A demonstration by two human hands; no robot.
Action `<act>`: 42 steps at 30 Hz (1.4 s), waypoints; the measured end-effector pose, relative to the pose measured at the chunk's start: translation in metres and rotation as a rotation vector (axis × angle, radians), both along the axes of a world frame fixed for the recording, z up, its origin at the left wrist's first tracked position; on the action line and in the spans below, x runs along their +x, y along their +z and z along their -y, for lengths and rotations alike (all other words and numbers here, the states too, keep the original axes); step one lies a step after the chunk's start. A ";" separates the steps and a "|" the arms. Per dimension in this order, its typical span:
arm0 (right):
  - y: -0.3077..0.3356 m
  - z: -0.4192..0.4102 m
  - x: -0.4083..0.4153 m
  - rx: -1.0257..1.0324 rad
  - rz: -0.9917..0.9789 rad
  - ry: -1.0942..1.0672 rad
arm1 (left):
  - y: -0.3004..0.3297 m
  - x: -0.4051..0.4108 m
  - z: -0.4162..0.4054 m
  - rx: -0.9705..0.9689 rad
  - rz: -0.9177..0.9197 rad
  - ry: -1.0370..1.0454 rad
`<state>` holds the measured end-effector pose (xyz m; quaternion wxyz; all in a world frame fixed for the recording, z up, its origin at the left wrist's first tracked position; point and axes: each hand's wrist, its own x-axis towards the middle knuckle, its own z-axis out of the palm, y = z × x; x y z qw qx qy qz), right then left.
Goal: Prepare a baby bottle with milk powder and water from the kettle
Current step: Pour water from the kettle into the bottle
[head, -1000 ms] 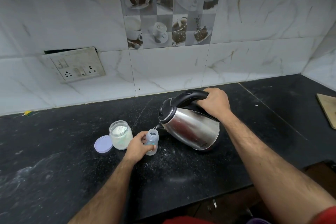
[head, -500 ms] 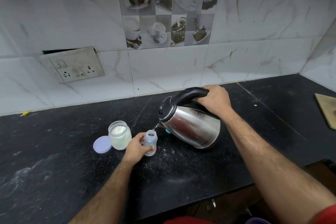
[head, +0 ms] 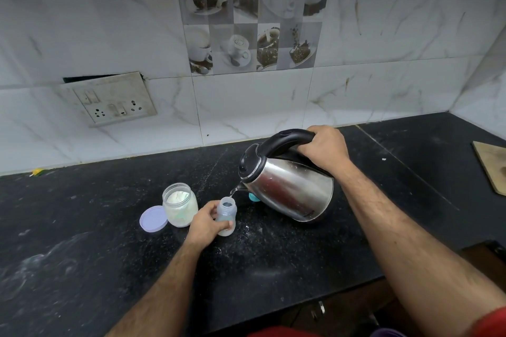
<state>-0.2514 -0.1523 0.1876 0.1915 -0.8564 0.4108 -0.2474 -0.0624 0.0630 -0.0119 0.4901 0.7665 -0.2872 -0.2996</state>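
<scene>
Counter [head: 109,268]: dark stone, it carries everything I work with.
Kettle [head: 290,189]: my right hand [head: 324,149] is clenched around the black handle and tips it left, so the spout hangs just over the bottle mouth.
Powder jar [head: 179,205]: stands open left of the bottle, its lid [head: 153,219] lying beside, I think to keep the powder near.
Baby bottle [head: 226,213]: upright on the near middle of the counter; my left hand [head: 208,224] is grasping it, so the thin stream does not push it over.

Kettle [head: 290,191]: polished, reflective metal body; glossy black plastic handle and lid. Baby bottle [head: 226,213]: translucent plastic. Jar [head: 179,205]: clear, glossy. Jar lid [head: 153,219]: matt lilac plastic. Counter [head: 82,227]: black speckled stone, dusted with powder. Wall tiles [head: 383,35]: glossy marble-look.
</scene>
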 end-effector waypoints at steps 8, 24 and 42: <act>0.003 0.000 0.003 0.020 0.007 0.003 | -0.002 0.001 0.001 -0.004 0.009 0.006; 0.008 0.003 0.007 0.004 -0.009 -0.001 | -0.001 0.003 0.003 0.004 0.021 0.012; 0.011 0.001 0.005 0.012 0.018 0.007 | -0.002 0.002 0.002 -0.004 0.003 0.020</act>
